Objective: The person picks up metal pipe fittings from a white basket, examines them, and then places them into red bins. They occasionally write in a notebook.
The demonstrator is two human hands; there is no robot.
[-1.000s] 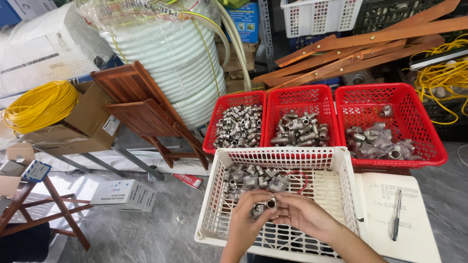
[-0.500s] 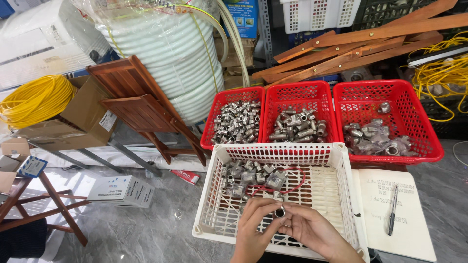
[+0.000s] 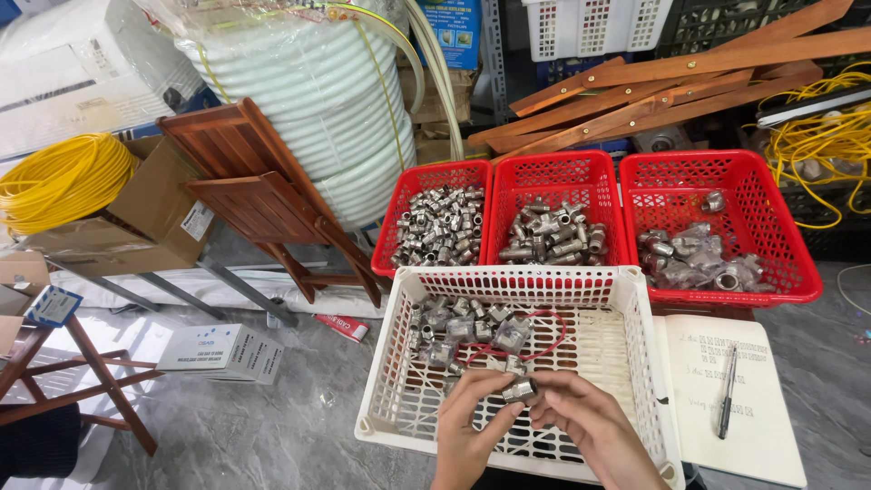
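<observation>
Both of my hands meet over the near half of a white plastic basket. My left hand and my right hand pinch one small silver metal fitting between their fingertips. Farther back in the same basket lies a pile of similar metal fittings and a loop of red cord. Behind it stand three red baskets: the left red basket with small fittings, the middle red basket with tee-shaped pieces, the right red basket with larger ones.
An open notebook with a pen lies right of the white basket. A big coil of white hose, a folded wooden chair, yellow cable coils, cardboard boxes and wooden slats crowd the back. A small white box lies on the grey floor.
My hands have stayed over the white basket, turning the small fitting between the fingers. The view has drifted slightly, so the baskets sit a little lower and left.
</observation>
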